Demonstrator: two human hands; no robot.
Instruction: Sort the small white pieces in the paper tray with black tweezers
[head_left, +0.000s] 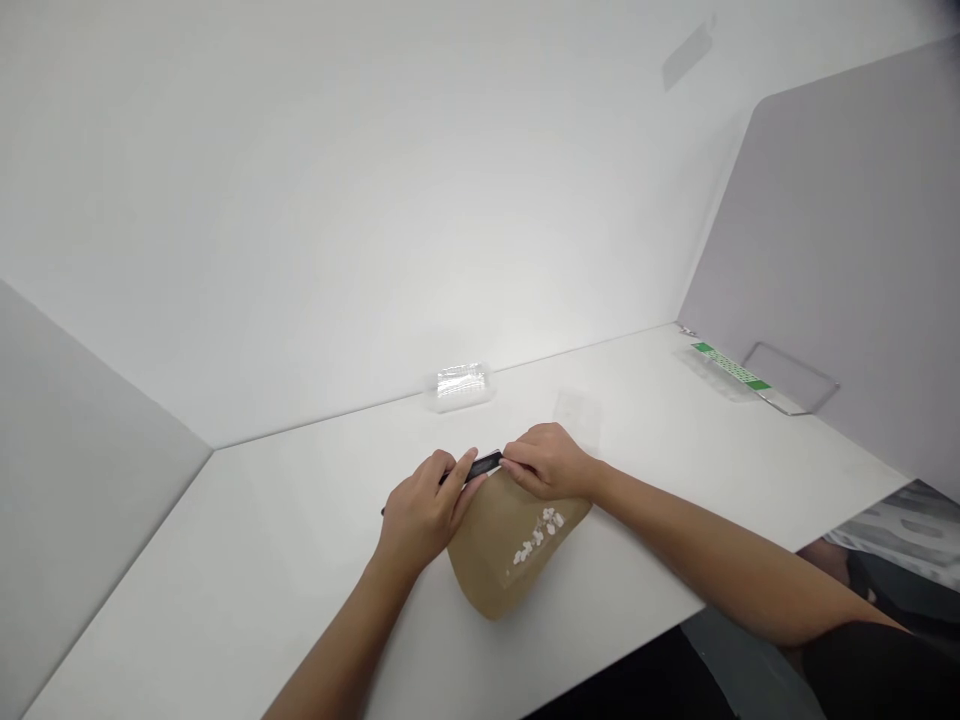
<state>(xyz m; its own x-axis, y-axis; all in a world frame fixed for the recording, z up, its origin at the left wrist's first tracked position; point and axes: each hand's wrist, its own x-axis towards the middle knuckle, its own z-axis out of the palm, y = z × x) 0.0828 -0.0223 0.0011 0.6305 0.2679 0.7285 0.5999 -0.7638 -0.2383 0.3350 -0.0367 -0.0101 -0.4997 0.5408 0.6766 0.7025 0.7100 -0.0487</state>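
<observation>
The left hand (421, 507), closed on a slim, rigid-looking black strip (485, 465), sits at ten o'clock of a tan, flower-printed plastic bag (499, 530), near six o'clock in view; the right hand (551, 463), at one, pinches the strip's end; strip along bag's top, attachment unclear

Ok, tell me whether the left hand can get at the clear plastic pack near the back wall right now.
Probably yes: nothing visible stands between the left hand and the clear plastic pack. But that hand is gripping a black strip at the tan bag, so it would likely need to let go first.
</observation>
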